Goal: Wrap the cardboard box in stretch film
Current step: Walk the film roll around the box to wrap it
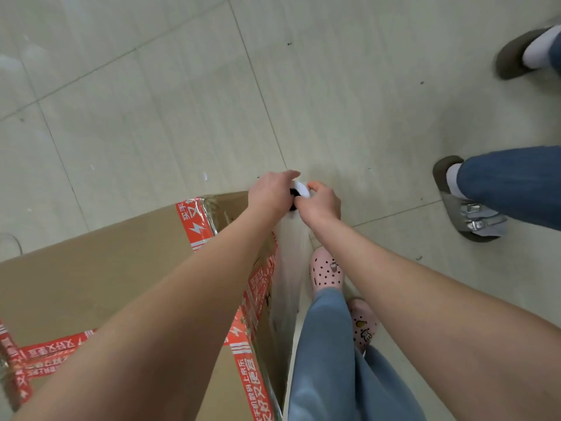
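Observation:
A large cardboard box [100,268] with red printed tape stands on the floor at lower left. A roll of stretch film [301,189] stands upright beyond the box's far right corner, its white top and dark core showing. My left hand [270,192] grips the top of the roll from the left. My right hand [321,203] holds it from the right, fingers curled round it. A sheet of clear film [288,275] runs from the roll down along the box's right side.
My own legs in blue trousers and pink clogs [328,271] stand right beside the box. Another person's feet in grey-brown sandals [467,208] are at the right. A clear object's edge [10,241] shows at far left. Pale tiled floor [151,101] lies beyond.

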The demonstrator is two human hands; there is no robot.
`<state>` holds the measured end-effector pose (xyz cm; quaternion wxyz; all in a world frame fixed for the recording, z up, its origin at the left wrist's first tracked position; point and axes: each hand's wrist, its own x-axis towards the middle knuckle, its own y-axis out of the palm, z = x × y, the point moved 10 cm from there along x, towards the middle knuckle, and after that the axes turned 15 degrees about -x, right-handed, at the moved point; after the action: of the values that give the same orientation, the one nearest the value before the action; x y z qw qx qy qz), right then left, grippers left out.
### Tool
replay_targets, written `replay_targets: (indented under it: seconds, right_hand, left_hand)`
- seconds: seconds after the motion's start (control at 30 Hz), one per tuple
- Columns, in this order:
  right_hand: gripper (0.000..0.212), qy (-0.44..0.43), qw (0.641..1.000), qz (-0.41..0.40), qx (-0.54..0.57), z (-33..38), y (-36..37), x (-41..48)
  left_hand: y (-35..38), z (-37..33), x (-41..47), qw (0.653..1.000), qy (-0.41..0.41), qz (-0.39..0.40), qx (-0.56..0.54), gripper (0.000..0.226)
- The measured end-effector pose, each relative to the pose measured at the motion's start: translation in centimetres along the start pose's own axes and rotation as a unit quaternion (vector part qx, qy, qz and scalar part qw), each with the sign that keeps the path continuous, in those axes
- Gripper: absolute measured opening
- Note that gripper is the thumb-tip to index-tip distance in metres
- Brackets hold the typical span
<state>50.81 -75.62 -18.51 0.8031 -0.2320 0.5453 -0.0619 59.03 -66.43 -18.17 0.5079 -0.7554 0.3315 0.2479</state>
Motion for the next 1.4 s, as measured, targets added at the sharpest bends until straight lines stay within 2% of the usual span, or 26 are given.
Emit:
replay_targets:
  seconds: [0.07, 0.13, 0.3, 0.33, 0.5, 0.67, 0.73, 0.8, 0.87, 0.93, 1.03, 1.13, 1.23, 1.3, 1.33, 1.37, 1.4]
  right_hand:
    - [0.032, -0.002, 1.0, -0.003, -0.022, 0.4, -0.1, 0.0]
    - [0.033, -0.014, 0.999, -0.003, -0.047, 1.2, -0.4, 0.2]
    - [0.043, -0.036, 0.998, -0.023, -0.036, 4.0, -1.3, 1.1]
    - [0.047, -0.033, 0.999, -0.021, -0.026, 4.6, -1.2, 1.2]
    - [0.056, 0.013, 0.991, 0.085, 0.099, 7.1, 2.7, 1.6]
    - [0.059, 0.01, 0.993, 0.08, 0.089, 8.0, 3.3, 2.5]
    - [0.056, 0.012, 0.993, 0.087, 0.083, 8.0, 3.3, 2.4]
    - [0.041, 0.003, 0.995, 0.082, 0.052, 8.3, 3.2, 2.4]
    - [0.035, 0.002, 0.997, 0.074, 0.031, 8.5, 3.2, 2.4]
    - [0.04, -0.001, 0.997, 0.077, 0.01, 8.7, 3.2, 2.5]
    - [0.04, -0.037, 0.995, 0.059, -0.071, 10.5, 2.0, 3.3]
    - [0.034, -0.073, 0.989, 0.025, -0.127, 13.2, 0.8, 4.1]
    - [0.029, -0.12, 0.98, 0.017, -0.156, 16.6, 1.0, 4.5]
    - [0.031, -0.135, 0.973, 0.042, -0.184, 18.2, 2.1, 4.6]
    - [0.032, -0.13, 0.971, 0.063, -0.192, 18.5, 2.7, 4.6]
    - [0.031, -0.122, 0.97, 0.08, -0.195, 18.6, 3.1, 4.6]
    - [0.03, -0.116, 0.97, 0.092, -0.195, 18.6, 3.4, 4.5]
  left_hand:
    - [-0.2, -1.0, 0.6, 0.998, 0.03, 0.012, 0.057, 0.044]
    - [-0.7, -1.1, 0.9, 0.998, 0.024, 0.009, 0.058, 0.034]
    - [-3.4, 1.8, 1.7, 0.992, -0.068, -0.043, -0.097, 0.01]
    - [-4.0, 2.6, 1.9, 0.987, -0.086, -0.055, -0.127, 0.011]
    - [-6.3, 6.2, 2.2, 0.962, -0.149, -0.085, -0.214, 0.008]
    - [-6.5, 6.7, 3.1, 0.977, -0.146, -0.035, -0.151, 0.01]
    - [-7.0, 5.6, 3.7, 0.988, -0.1, -0.033, -0.113, 0.026]
    - [-7.1, 4.2, 4.0, 0.995, -0.06, -0.023, -0.073, 0.044]
    - [-7.1, 3.1, 4.3, 0.999, -0.04, -0.016, -0.012, 0.042]
    - [-7.6, 2.9, 4.5, 0.998, -0.044, -0.024, 0.023, 0.034]
    - [-9.0, 4.0, 4.6, 0.995, -0.081, -0.049, -0.015, 0.023]
    - [-10.6, 6.5, 4.3, 0.966, -0.16, -0.123, -0.161, 0.015]
    - [-10.1, 9.7, 3.5, 0.89, -0.262, -0.174, -0.329, 0.017]
    - [-9.8, 11.3, 2.7, 0.838, -0.316, -0.195, -0.4, 0.025]
    - [-9.7, 11.8, 2.5, 0.827, -0.33, -0.192, -0.412, 0.028]
    - [-9.7, 11.9, 2.4, 0.832, -0.332, -0.18, -0.407, 0.03]
    - [-9.9, 11.7, 2.5, 0.852, -0.323, -0.162, -0.379, 0.03]
